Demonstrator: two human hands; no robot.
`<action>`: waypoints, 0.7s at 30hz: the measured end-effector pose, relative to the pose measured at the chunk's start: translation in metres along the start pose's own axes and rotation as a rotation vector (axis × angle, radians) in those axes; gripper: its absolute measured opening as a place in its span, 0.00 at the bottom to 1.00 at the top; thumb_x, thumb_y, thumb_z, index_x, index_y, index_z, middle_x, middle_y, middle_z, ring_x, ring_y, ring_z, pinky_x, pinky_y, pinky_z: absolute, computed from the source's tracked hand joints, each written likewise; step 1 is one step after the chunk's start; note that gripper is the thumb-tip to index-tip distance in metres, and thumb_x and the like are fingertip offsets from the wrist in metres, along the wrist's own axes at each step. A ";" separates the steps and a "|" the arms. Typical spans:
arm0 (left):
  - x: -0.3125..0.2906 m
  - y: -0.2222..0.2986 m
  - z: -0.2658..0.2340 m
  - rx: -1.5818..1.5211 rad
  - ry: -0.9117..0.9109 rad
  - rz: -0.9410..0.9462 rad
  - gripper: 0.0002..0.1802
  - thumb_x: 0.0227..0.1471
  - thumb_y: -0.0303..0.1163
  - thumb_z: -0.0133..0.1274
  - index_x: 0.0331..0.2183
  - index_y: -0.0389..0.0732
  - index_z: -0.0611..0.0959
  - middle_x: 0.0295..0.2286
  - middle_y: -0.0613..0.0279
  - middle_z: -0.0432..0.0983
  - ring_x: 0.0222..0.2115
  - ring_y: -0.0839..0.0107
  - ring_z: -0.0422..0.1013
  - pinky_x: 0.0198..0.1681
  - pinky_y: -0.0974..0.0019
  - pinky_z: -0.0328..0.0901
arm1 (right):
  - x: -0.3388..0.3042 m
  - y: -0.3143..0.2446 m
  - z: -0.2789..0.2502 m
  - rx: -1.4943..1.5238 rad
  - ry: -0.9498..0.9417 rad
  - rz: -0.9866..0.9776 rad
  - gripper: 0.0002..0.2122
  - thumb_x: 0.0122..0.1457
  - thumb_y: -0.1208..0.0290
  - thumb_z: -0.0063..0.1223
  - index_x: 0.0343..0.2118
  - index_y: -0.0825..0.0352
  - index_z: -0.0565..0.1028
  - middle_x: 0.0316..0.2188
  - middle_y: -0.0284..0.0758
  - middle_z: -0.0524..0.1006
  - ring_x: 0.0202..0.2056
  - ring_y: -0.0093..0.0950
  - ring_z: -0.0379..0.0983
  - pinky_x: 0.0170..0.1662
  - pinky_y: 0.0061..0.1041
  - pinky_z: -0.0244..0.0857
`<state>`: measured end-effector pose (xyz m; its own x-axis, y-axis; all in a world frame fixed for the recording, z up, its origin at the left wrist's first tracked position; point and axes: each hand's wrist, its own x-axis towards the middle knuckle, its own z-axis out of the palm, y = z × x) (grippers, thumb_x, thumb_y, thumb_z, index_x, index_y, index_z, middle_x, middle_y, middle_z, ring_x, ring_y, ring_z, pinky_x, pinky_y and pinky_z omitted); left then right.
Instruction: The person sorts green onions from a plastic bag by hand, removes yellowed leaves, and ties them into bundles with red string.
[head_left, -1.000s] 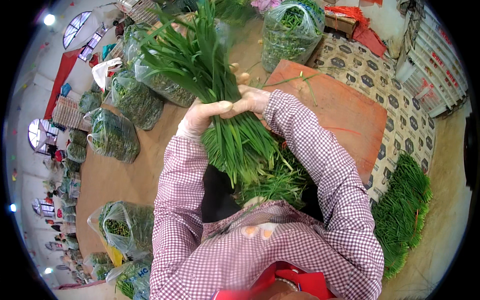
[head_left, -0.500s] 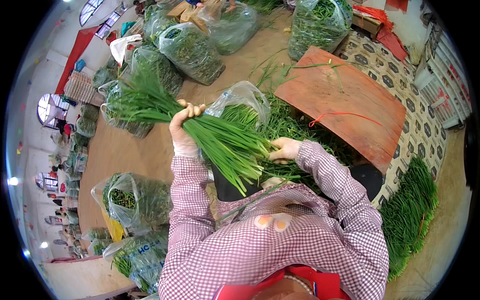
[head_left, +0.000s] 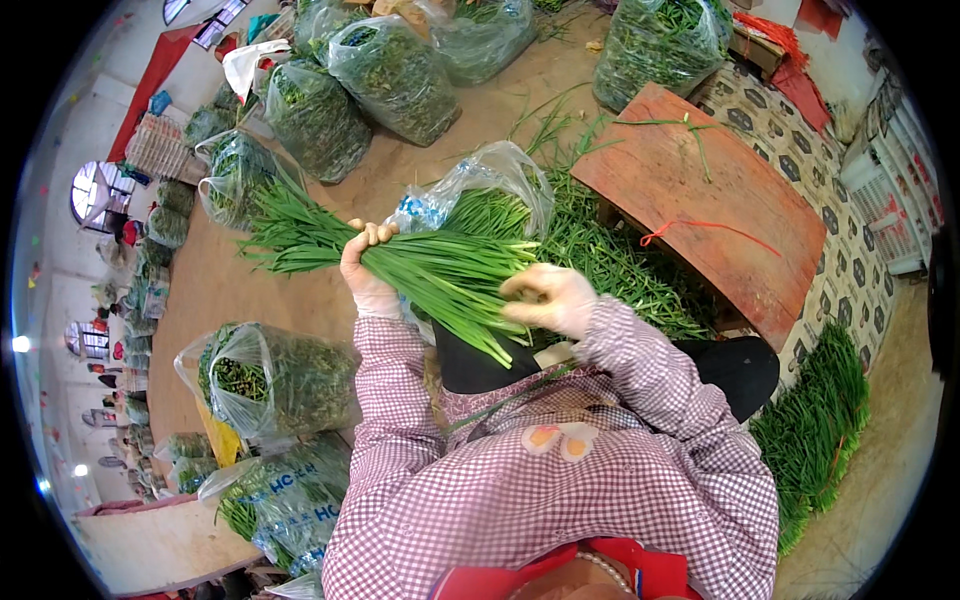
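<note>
While left hand [head_left: 368, 258] clasps leaf bunch [head_left: 440, 268] | right hand [head_left: 556, 299] sits half-open by stem ends [head_left: 494, 346] | touch unclear

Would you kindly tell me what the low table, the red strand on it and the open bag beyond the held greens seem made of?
Low table: probably wood, reddish-brown and worn, judging by its scuffed, uneven colouring.
Red strand: perhaps plastic, being thin, bright and curled, though fibre is possible.
Open bag: thin, glossy plastic film, shown by shiny creases and see-through sides.

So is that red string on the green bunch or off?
Off: the red string lies on the wooden table, apart from the bunch in the left hand.
</note>
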<state>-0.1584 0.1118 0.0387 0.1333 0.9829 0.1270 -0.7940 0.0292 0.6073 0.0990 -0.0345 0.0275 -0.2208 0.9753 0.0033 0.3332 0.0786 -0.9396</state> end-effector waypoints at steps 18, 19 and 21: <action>-0.012 0.008 -0.038 -0.127 0.181 0.062 0.08 0.43 0.23 0.49 0.31 0.40 0.73 0.21 0.64 0.69 0.27 0.69 0.67 0.45 0.59 0.63 | -0.040 0.094 -0.037 -0.667 -0.308 0.445 0.17 0.56 0.61 0.49 0.45 0.64 0.75 0.41 0.42 0.77 0.43 0.32 0.74 0.49 0.31 0.67; -0.013 0.007 -0.040 -0.107 0.193 0.059 0.07 0.45 0.25 0.50 0.31 0.41 0.73 0.21 0.66 0.69 0.27 0.70 0.68 0.46 0.60 0.64 | -0.040 0.091 -0.035 -0.381 -0.122 0.284 0.18 0.55 0.60 0.49 0.46 0.64 0.74 0.42 0.41 0.77 0.43 0.32 0.74 0.49 0.31 0.67; -0.014 0.006 -0.040 -0.061 0.210 0.046 0.06 0.47 0.28 0.50 0.31 0.43 0.72 0.21 0.70 0.69 0.27 0.72 0.69 0.47 0.63 0.64 | -0.027 0.061 -0.026 -0.010 -0.061 0.227 0.22 0.53 0.58 0.52 0.48 0.65 0.72 0.43 0.39 0.77 0.43 0.34 0.75 0.50 0.28 0.66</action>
<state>-0.1887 0.1055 0.0089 -0.0254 0.9995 -0.0168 -0.8314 -0.0118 0.5556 0.1493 -0.0506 -0.0206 -0.1935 0.9540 -0.2290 0.3899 -0.1394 -0.9102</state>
